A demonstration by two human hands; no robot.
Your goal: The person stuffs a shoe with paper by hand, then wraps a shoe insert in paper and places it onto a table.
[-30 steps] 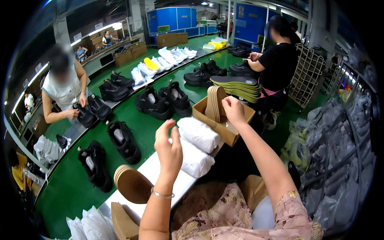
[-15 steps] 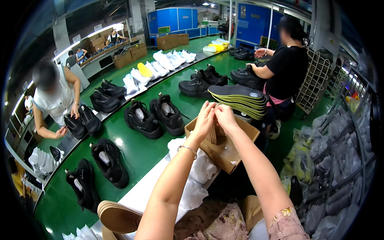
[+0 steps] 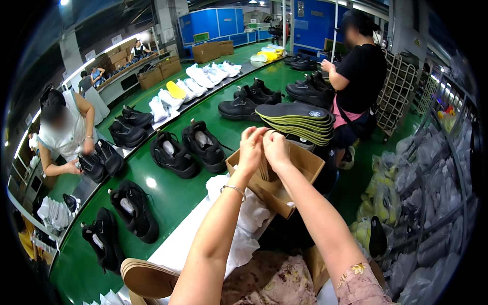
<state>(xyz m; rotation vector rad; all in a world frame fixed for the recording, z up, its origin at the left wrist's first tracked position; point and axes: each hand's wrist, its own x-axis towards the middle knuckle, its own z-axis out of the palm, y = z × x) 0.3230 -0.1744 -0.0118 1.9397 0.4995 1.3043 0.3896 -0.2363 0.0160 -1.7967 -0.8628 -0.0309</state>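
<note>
My left hand (image 3: 251, 151) and my right hand (image 3: 276, 151) meet over an open cardboard box (image 3: 307, 166). Both have their fingers bent and pinched close together. What lies between the fingertips is too small or hidden to make out. Several thin tan board pieces (image 3: 263, 172) stand in the box just below my hands. Beyond the box rises a stack of black insoles with green undersides (image 3: 295, 114). A pair of black shoes, the nearer one (image 3: 203, 146) just left of the box, rests on the green belt.
More black shoes (image 3: 134, 211) lie nearer on the left. White crumpled wrapping (image 3: 246, 236) is beside the box, and tan sole-shaped boards (image 3: 147, 278) are at the lower left. One co-worker (image 3: 361, 71) stands at right, another (image 3: 66, 127) across the belt. Bagged goods (image 3: 417, 203) fill a rack at right.
The view has shifted slightly. My hands stay together over the box, fingers moved a little. The co-worker at right has drawn a hand back from the shoes.
</note>
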